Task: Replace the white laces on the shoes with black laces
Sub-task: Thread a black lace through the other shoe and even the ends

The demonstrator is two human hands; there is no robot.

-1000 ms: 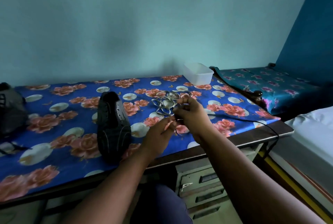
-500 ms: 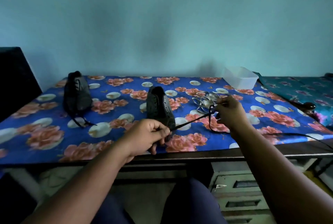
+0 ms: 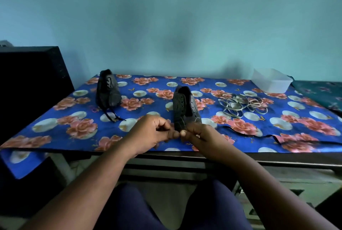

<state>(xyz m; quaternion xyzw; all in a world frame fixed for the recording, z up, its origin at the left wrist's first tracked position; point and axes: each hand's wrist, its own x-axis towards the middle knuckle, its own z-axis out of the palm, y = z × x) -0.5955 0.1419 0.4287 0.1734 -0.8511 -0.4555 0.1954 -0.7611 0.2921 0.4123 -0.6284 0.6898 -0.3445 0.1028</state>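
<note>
I see dim, blue-tinted light; soft shadows smudge the wall [image 3: 177, 26]; edges bend and blur slightly.

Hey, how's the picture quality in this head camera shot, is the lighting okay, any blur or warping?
Head view: dim, with a blue-teal cast; soft dark shadows smudge the wall; the wide lens bows the table edge; the black lace is hard to trace against the cloth; both hands, left hand and right hand, look slightly soft; no glare.

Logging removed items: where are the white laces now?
In the head view, the white laces lie loose on the tablecloth, right of the nearer shoe.
</note>
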